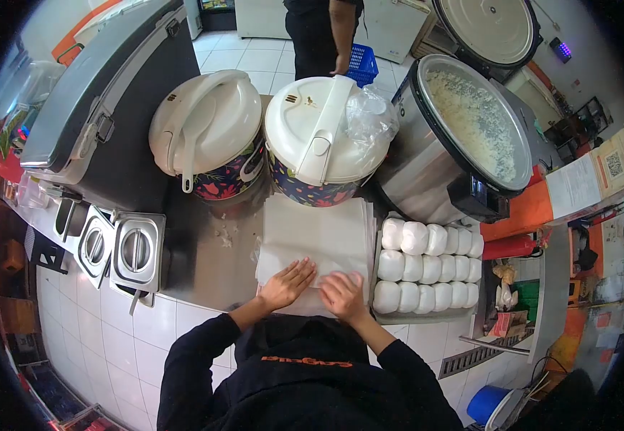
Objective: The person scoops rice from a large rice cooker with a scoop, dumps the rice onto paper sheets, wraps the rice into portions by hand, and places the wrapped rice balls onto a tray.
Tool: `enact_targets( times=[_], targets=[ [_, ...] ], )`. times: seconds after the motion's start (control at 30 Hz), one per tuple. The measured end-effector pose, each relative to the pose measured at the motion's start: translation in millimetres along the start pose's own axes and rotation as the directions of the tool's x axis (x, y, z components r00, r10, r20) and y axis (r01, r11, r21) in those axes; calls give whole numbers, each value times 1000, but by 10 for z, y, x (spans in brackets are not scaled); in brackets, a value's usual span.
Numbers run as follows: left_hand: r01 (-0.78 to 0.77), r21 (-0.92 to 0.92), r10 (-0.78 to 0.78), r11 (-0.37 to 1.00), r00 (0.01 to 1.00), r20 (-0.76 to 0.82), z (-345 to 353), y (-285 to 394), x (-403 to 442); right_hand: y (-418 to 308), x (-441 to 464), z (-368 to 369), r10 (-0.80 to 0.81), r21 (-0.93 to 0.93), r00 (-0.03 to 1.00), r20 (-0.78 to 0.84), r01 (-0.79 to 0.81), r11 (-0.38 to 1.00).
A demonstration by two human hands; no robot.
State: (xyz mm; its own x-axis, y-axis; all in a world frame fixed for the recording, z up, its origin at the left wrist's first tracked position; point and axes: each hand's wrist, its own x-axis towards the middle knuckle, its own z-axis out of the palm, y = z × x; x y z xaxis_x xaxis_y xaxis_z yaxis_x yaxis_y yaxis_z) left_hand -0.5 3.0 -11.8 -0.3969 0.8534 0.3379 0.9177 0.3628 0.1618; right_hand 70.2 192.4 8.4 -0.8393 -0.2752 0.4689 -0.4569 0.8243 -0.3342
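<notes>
A stack of white paper sheets (315, 230) lies on the metal counter in front of me. My left hand (289, 284) rests on the lower left of the stack, fingers stretched out and flat. Just beside it, my right hand (342, 294) is over the lower right part of the paper. Its fingers look bent and are smeared by motion, so whether they pinch a sheet is unclear. Right of the paper, a tray (427, 316) holds rows of white rounded portions wrapped in what looks like paper or film (427, 266).
Two lidded pots (215, 129) with floral sides stand behind the paper, a plastic bag (369, 118) on one lid. An open cooker (427, 165) of rice is at right. A grey cooler (111, 93) and lidded steel pans (138, 251) are left. A person (323, 36) stands beyond.
</notes>
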Motion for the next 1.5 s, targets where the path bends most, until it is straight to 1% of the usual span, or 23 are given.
enact_targets(
  times=[0.07, 0.23, 0.33, 0.4, 0.53, 0.6, 0.73, 0.8, 0.93, 0.97, 1.03, 1.07, 1.1, 1.13, 1.2, 1.23, 1.27, 1.3, 1.33, 1.37, 1.4, 1.47, 1.5],
  targets=[
    [1, -5, -1, 1000, 1000, -11, -9, -5, -15, 71, 125, -184, 206, -104, 979, 3, -204, 973],
    [-18, -8, 18, 1000, 999, -31, 19, 2, -57, 723, -79, -209, 253, -114, 966, -44, -257, 960],
    [4, -10, -4, 1000, 999, -46, 21, 13, -60, 694, 66, -257, 441, -212, 897, 21, -427, 879],
    [8, 0, -8, 1000, 997, -71, 19, 20, -47, 569, 225, -314, 450, -240, 880, -150, -474, 847],
    [33, -48, -36, 998, 997, -63, -7, 57, -18, 142, 260, -160, 236, 34, 964, -126, -233, 972],
    [69, -144, -88, 987, 987, -135, 5, 71, -9, -61, 195, -92, 11, 81, 995, 97, -19, 997],
    [101, -92, -114, 991, 982, -151, 16, -12, -199, 128, -144, 124, 55, -3, 989, 136, -55, 998],
    [105, -3, -105, 994, 994, -15, 5, -115, -349, 210, -247, 165, 171, -55, 978, 120, -165, 985],
    [303, -257, -309, 918, 951, 16, 40, -244, -316, 350, -176, 171, 196, 72, 978, 73, -201, 977],
    [303, -255, -309, 918, 951, 15, 16, -306, -268, 367, -113, 120, 274, 110, 946, 172, -295, 949],
    [500, -302, -403, 811, 853, 331, -188, -427, -19, 442, 35, 70, 344, 138, 901, 266, -389, 911],
    [496, -300, -401, 815, 856, 327, -137, -480, 35, 526, 83, 76, 388, 157, 817, 427, -489, 858],
    [590, -201, -432, 782, 746, 508, -43, -552, 85, 606, 170, 81, 407, 156, 710, 575, -583, 797],
    [660, -83, -455, 747, 598, 660, -27, -609, 167, 670, 344, 77, 404, 158, 717, 567, -577, 802],
    [685, 71, -558, 725, 523, 644, 2, -606, 361, 722, 610, 97, 502, -173, 386, 774, -633, 755],
    [697, 220, -652, 682, 444, 615, -1, -587, 454, 718, 613, 171, 501, -172, 388, 773, -632, 755],
    [697, 221, -653, 682, 445, 613, -15, -583, 528, 733, 607, 282, 540, -135, 577, 613, -597, 791],
    [626, 274, -658, 730, 535, 529, -35, -584, 596, 715, 643, 314, 542, -109, 730, 416, -551, 827],
    [553, 334, -645, 763, 623, 443, -52, -587, 630, 720, 669, 316, 540, -110, 733, 414, -548, 829],
    [479, 342, -570, 808, 784, 247, -64, -577, 612, 728, 687, 309, 399, -150, 812, 426, -371, 916],
    [480, 343, -570, 807, 786, 241, -64, -617, 569, 724, 732, 274, 244, -188, 864, 441, -177, 966],
    [462, -25, -405, 887, 801, 441, -51, -738, 453, 748, 723, 162, 293, -107, 814, 501, -278, 955],
    [464, -23, -409, 886, 803, 434, -55, -712, 408, 743, 703, 123, 332, -29, 753, 568, -385, 923]
  ],
)
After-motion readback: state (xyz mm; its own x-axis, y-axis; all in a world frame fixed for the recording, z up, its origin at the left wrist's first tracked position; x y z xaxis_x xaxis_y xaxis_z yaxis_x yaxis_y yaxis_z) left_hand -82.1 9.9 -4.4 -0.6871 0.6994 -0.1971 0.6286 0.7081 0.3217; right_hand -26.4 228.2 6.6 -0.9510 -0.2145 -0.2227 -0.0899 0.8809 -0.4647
